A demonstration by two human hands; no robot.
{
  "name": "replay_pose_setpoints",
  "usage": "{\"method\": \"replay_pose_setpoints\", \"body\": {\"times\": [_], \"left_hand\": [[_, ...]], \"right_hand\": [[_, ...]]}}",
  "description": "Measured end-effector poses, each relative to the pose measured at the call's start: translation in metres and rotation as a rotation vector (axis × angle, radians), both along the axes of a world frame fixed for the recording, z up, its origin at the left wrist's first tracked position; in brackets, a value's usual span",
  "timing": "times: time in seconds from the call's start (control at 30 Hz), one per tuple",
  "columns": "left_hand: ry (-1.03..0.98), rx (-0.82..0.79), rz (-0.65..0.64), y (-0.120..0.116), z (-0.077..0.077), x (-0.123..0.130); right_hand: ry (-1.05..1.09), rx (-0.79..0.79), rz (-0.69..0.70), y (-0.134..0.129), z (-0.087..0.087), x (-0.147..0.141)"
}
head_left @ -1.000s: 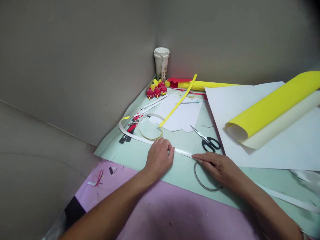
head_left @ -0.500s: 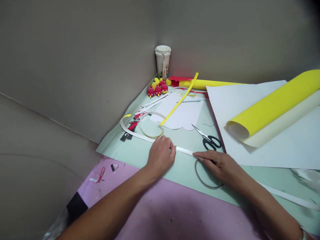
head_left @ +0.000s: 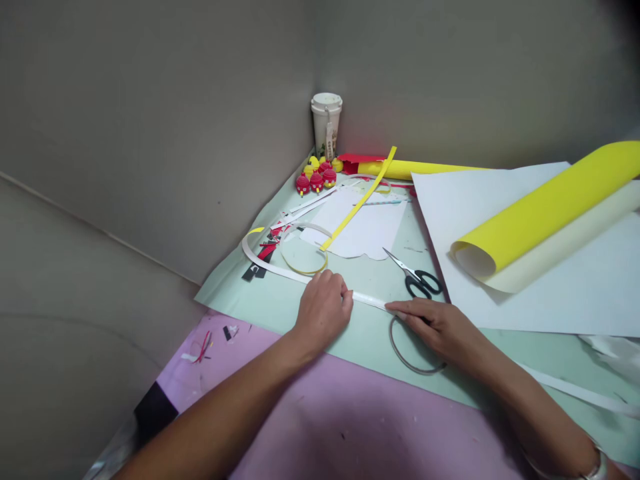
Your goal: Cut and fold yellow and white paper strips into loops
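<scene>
A narrow white paper strip lies across the pale green sheet, stretched between my two hands. My left hand is closed over it, thumb and bent fingers pinching it down. To the left of that hand the strip curves up to a yellow end. At the right, my right hand grips the strip between its thumb and extended fingers; the exact contact is partly hidden. Under this hand a thin grey curved band loops out. Black-handled scissors lie partly opened just beyond the right hand.
A curled yellow strip rests over torn white paper. A rolled yellow sheet sits on large white paper at right. Several small red and yellow ornaments and a lidded cup stand in the wall corner.
The whole view has shifted very slightly. Both hands keep their hold on the white strip, and nothing else has visibly moved.
</scene>
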State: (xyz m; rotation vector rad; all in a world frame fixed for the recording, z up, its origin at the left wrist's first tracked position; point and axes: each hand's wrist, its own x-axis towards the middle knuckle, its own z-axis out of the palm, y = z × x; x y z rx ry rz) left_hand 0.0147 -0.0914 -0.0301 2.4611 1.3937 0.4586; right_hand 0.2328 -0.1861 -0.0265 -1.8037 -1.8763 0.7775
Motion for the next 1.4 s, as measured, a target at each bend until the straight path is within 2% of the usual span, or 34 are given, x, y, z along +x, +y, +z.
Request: {"method": "replay_pose_setpoints", "body": {"times": [0.5,0.7,0.77,0.97,1.17,1.4], "left_hand": [[0.026,-0.036,0.029,0.000,0.006,0.002],[-0.029,0.051,0.013,-0.003,0.002,-0.001],[-0.063,0.099,-0.030,-0.004,-0.002,-0.001],[-0.094,0.150,-0.264,-0.008,-0.013,0.002],[0.006,0.209,-0.312,-0.015,-0.011,-0.001],[0.057,0.383,-0.369,-0.024,-0.012,-0.006]], "right_hand": [[0.009,-0.018,-0.006,0.001,0.002,0.000],[0.009,0.021,0.007,0.001,0.003,-0.001],[0.008,0.023,0.005,0.001,0.003,-0.001],[0.011,0.016,0.004,0.002,0.006,-0.003],[0.016,0.016,0.014,0.002,0.004,-0.001],[0.034,0.023,0.024,0.002,0.004,0.000]]}}
